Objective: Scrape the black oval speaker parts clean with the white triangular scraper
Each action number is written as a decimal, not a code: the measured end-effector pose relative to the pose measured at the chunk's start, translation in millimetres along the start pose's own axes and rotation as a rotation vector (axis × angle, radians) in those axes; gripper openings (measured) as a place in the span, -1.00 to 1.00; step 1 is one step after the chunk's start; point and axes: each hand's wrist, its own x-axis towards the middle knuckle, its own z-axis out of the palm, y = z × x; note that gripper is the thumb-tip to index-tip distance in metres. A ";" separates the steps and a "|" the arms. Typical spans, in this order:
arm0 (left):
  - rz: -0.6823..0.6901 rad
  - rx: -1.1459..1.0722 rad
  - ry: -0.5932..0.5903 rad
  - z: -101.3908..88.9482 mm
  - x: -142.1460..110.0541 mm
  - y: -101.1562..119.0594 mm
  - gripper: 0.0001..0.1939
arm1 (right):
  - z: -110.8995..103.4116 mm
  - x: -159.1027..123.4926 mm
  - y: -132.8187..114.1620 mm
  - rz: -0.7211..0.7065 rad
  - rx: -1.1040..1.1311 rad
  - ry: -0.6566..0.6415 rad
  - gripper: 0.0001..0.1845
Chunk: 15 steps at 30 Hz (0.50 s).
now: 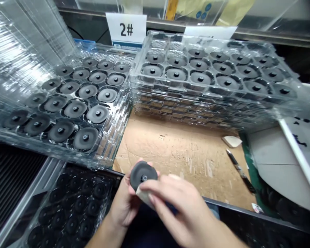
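A black round disc (140,173) with a small raised hub is gripped at its rim by my left hand (126,199), just in front of the cardboard's near edge. Between the thumb and fingers of my right hand (181,203) is a small off-white wedge-shaped pad (145,197). Its tip meets the lower part of the disc, close to the hub. The right fingers cover part of the pad, and the underside of the disc is hidden.
Clear plastic trays (111,137) of similar discs stand on the left, with a taller tray stack (196,89) at the back. A cardboard sheet (165,151) bears a second off-white pad (232,141) and a pen (239,169). Another disc-filled tray (69,203) sits lower left.
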 end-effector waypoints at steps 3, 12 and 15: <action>-0.072 0.048 -0.020 9.3 -3.2 -1.2 -0.58 | -2.8 0.1 -0.3 -0.008 -0.111 0.165 -0.76; -0.153 0.003 -0.115 15.8 -6.5 -12.2 -0.36 | -43.4 -47.2 -3.6 0.107 -0.225 0.042 -0.75; -0.189 0.021 -0.084 27.2 -8.0 -19.5 -0.36 | -49.3 -39.9 -1.5 0.040 -0.361 0.137 -0.71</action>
